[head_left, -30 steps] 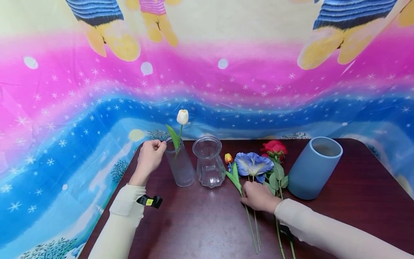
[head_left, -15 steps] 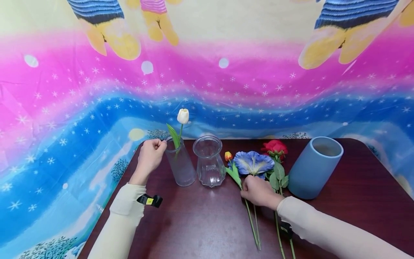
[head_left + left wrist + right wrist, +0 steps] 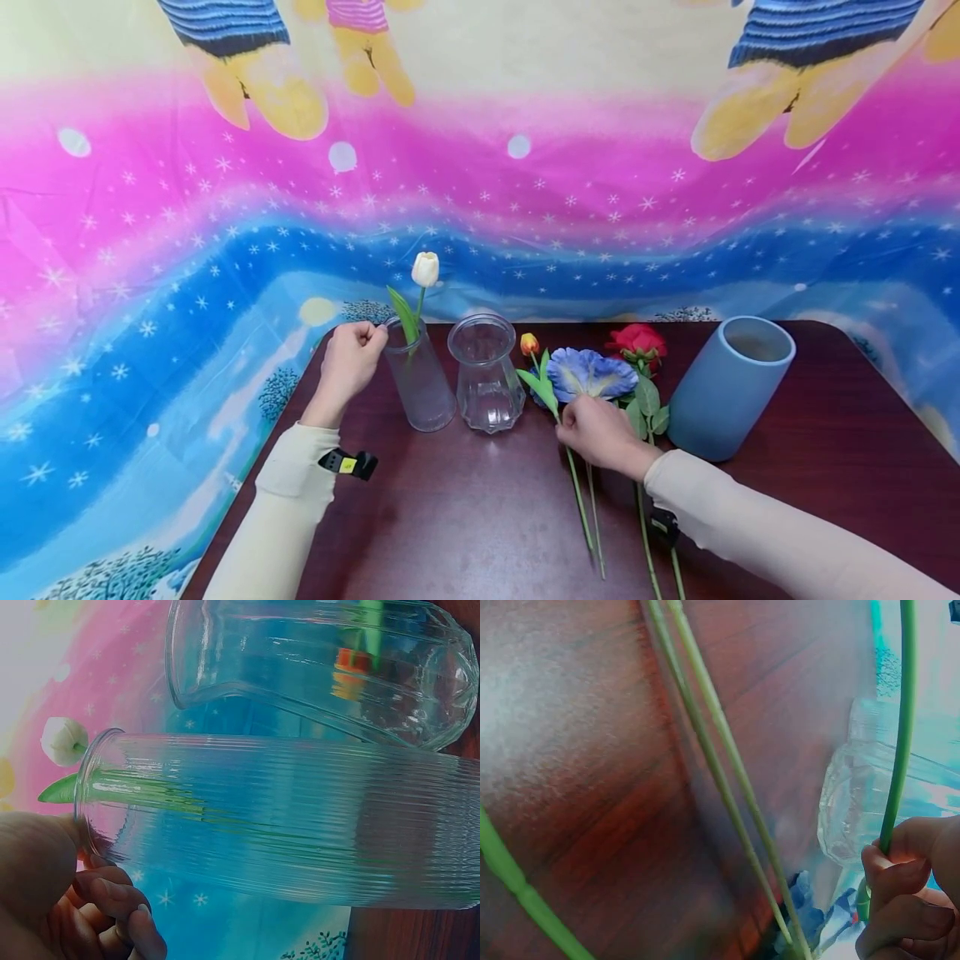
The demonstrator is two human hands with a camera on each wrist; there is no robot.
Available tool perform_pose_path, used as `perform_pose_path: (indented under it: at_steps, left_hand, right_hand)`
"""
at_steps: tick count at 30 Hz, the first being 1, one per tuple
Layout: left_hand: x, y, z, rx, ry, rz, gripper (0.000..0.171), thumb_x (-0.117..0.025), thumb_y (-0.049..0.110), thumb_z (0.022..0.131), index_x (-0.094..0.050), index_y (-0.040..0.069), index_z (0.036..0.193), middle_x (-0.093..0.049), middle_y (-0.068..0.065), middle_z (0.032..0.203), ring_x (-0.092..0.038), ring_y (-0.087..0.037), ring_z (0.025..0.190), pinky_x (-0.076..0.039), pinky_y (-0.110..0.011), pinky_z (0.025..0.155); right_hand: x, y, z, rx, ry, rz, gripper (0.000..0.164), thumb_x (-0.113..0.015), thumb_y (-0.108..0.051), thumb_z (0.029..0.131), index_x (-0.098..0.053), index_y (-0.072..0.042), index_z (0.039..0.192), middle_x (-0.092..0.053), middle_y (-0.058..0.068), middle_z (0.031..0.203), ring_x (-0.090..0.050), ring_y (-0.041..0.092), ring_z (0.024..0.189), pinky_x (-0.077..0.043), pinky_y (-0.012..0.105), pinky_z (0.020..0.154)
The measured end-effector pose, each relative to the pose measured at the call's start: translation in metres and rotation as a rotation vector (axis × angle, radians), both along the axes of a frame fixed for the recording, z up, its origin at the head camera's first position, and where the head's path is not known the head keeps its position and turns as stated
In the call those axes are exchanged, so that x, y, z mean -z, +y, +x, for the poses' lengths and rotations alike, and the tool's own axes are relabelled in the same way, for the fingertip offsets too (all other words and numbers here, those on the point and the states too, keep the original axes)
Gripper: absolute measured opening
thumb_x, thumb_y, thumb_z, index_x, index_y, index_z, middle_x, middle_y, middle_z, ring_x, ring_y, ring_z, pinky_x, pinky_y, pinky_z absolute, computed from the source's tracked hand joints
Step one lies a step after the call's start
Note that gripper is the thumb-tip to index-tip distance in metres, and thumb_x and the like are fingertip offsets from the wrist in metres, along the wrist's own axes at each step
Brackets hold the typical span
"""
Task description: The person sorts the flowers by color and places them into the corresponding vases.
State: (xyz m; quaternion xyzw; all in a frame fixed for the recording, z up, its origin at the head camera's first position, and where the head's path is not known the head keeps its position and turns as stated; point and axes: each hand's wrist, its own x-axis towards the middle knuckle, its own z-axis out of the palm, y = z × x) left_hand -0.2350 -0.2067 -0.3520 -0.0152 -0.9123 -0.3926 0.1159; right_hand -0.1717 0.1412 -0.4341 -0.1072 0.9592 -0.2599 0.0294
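Observation:
My left hand (image 3: 347,367) pinches the rim of a ribbed clear glass vase (image 3: 426,392), with the thumb and fingertips at its lip in the left wrist view. A white tulip (image 3: 425,269) stands in that vase, its stem showing through the glass. My right hand (image 3: 606,435) pinches the green stem (image 3: 901,735) of an orange-yellow tulip (image 3: 529,344). In the right wrist view, this stem rises off the table. A blue flower (image 3: 588,375) lies just beyond the right hand, its two thin stems (image 3: 727,757) on the table.
A flared clear glass vase (image 3: 491,402) stands between the hands. Right of the blue flower lies a red rose (image 3: 637,343) with leaves and long stems. A tall blue vase (image 3: 723,408) stands at the right of the dark wooden table (image 3: 450,517). A printed cloth hangs behind.
My right hand has moved slightly up and away, taking the orange-yellow tulip with it; the tulip's stem end has lifted. My left hand stays at the ribbed vase's rim.

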Motion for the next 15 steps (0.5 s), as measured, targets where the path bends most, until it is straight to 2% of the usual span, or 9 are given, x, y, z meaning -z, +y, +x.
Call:
perform_pose_path:
  at_steps: [15]
  left_hand:
    - [0.0013, -0.0013, -0.0013, 0.014, 0.002, 0.001, 0.043, -0.052, 0.027, 0.103, -0.040, 0.015, 0.064, -0.030, 0.004, 0.053, -0.032, -0.019, 0.048, -0.023, -0.027, 0.046]
  right_hand:
    - [-0.0029, -0.0025, -0.0017, 0.017, 0.033, -0.059, 0.046, -0.066, -0.019, 0.088, -0.037, -0.022, 0.054, -0.030, -0.009, 0.051, -0.032, 0.009, 0.048, -0.022, 0.027, 0.048]
